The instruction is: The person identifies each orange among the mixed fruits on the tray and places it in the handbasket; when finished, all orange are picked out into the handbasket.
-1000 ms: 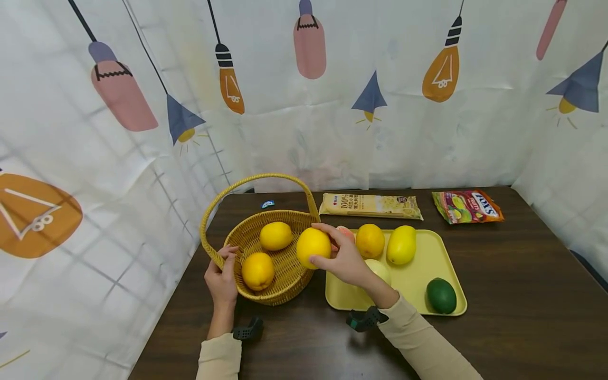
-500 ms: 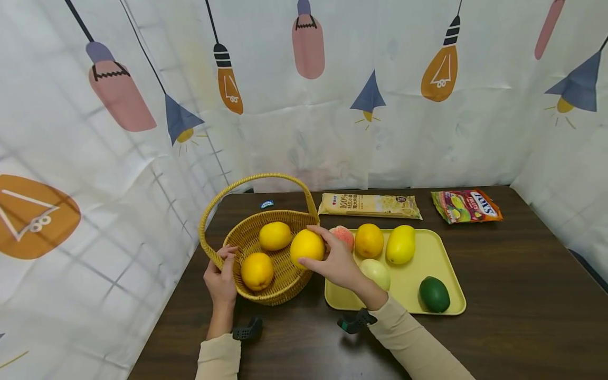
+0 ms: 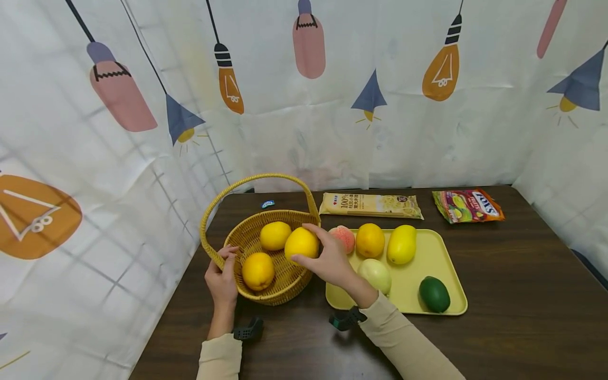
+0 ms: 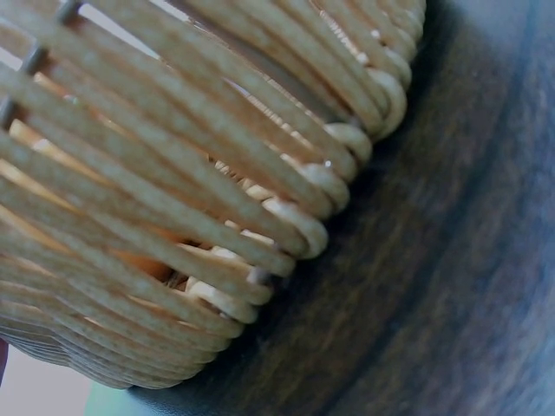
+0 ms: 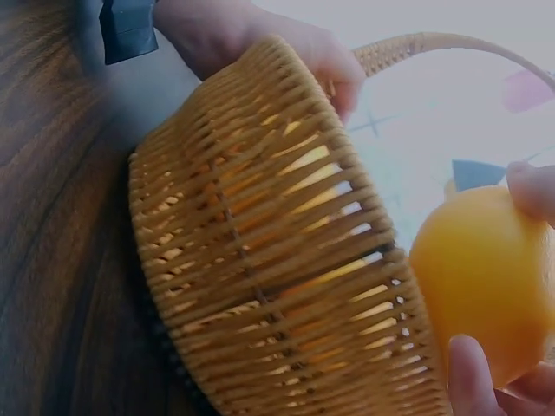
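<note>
My right hand (image 3: 331, 258) holds a round yellow-orange fruit (image 3: 302, 245) between thumb and fingers, over the right side of a wicker basket (image 3: 285, 301). In the right wrist view, the held fruit (image 5: 481, 277) is smooth and sits just beyond the basket's rim. At the left, my left hand (image 3: 222, 279) grips the basket's rim by the foot of its arched handle (image 3: 205, 232). Inside the basket lie a yellow lemon-like fruit (image 3: 275, 236) and an orange (image 3: 258, 271). The left wrist view shows mainly the woven basket wall (image 4: 173, 173).
Right of the basket, a yellow tray (image 3: 418, 269) bears a peach (image 3: 343, 239), an orange (image 3: 370, 240), a yellow oblong fruit (image 3: 401, 245), a pale green round fruit (image 3: 374, 276) and a dark green fruit (image 3: 434, 294). Behind lie a noodle packet (image 3: 370, 205), candy bag (image 3: 467, 206) and small blue wrapper (image 3: 268, 203).
My right hand has moved left with the yellow-orange fruit, further over the basket. The dark green fruit on the tray has shifted slightly left. My left hand stays on the basket.
</note>
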`<control>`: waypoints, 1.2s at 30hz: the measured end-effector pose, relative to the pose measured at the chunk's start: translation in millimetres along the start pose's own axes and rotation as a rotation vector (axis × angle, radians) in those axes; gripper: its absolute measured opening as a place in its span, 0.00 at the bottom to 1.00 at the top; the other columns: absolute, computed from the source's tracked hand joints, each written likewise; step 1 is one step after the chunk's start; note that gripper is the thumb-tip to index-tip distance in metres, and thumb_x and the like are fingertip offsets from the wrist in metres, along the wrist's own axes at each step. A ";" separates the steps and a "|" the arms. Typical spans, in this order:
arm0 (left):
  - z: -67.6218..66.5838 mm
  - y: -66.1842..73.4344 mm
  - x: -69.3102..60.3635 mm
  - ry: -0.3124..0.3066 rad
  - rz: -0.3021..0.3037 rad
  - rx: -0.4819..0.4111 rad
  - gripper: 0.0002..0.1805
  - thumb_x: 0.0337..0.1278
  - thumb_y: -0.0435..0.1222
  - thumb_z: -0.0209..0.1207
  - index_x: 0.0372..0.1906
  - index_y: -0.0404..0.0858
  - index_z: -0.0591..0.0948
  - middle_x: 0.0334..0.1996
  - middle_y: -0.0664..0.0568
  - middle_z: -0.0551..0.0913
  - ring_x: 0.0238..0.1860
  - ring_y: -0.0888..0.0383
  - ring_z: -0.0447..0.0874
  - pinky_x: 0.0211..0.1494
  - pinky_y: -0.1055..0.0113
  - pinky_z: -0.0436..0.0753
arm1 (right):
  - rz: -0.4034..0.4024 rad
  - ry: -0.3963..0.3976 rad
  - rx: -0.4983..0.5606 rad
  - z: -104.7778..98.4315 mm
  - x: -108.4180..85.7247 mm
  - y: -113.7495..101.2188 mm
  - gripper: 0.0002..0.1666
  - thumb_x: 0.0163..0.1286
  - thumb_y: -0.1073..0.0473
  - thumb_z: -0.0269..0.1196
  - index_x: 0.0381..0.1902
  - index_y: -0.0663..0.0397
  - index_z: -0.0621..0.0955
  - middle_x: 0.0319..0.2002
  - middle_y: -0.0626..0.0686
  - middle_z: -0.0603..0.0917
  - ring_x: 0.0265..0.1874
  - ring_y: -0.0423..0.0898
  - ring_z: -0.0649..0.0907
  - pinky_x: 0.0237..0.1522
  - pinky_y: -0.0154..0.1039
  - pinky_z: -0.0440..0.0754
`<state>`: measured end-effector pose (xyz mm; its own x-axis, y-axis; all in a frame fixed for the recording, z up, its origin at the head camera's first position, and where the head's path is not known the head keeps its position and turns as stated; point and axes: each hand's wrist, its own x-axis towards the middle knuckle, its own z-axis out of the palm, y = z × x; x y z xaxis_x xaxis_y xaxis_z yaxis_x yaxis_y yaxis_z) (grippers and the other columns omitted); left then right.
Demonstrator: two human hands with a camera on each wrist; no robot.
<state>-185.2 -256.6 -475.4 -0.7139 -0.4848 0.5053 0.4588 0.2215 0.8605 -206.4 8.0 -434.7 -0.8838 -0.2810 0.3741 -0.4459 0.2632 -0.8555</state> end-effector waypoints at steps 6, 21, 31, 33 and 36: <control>2.3 16.5 -2.2 -0.009 -0.002 -0.011 0.09 0.64 0.24 0.54 0.36 0.16 0.77 0.42 0.25 0.81 0.53 0.60 0.79 0.65 0.69 0.71 | 0.027 -0.022 0.025 8.9 0.1 1.3 0.43 0.55 0.40 0.73 0.67 0.39 0.71 0.59 0.45 0.78 0.45 0.44 0.81 0.41 0.41 0.83; 0.2 -7.3 0.5 0.010 -0.018 0.015 0.10 0.66 0.26 0.53 0.37 0.18 0.78 0.43 0.27 0.81 0.57 0.52 0.78 0.67 0.67 0.70 | -0.107 -0.035 -0.264 30.1 -4.8 11.3 0.46 0.53 0.37 0.73 0.66 0.45 0.73 0.63 0.47 0.75 0.59 0.45 0.76 0.52 0.44 0.81; 3.9 22.6 -3.2 -0.032 -0.012 -0.033 0.10 0.65 0.24 0.52 0.35 0.15 0.76 0.42 0.23 0.79 0.54 0.59 0.79 0.64 0.69 0.72 | -0.118 -0.058 -0.375 33.4 -6.2 13.3 0.46 0.49 0.32 0.73 0.64 0.43 0.75 0.60 0.45 0.78 0.59 0.44 0.76 0.52 0.44 0.80; 4.5 26.1 -3.9 -0.031 -0.015 -0.031 0.10 0.65 0.24 0.52 0.35 0.15 0.75 0.42 0.24 0.79 0.54 0.60 0.78 0.64 0.69 0.72 | -0.105 -0.080 -0.389 33.1 -5.8 12.5 0.46 0.49 0.31 0.72 0.64 0.42 0.75 0.59 0.45 0.78 0.57 0.44 0.76 0.51 0.43 0.80; 5.1 28.5 -4.3 -0.031 -0.028 -0.027 0.10 0.65 0.24 0.52 0.35 0.14 0.75 0.43 0.24 0.80 0.54 0.60 0.78 0.65 0.68 0.72 | -0.092 -0.101 -0.402 32.7 -5.7 11.5 0.46 0.50 0.31 0.71 0.64 0.42 0.75 0.59 0.44 0.78 0.57 0.44 0.76 0.50 0.43 0.80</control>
<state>-171.8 -243.9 -452.8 -0.7424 -0.4642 0.4830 0.4522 0.1847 0.8726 -201.9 -17.5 -458.3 -0.8284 -0.4041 0.3879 -0.5596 0.5662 -0.6053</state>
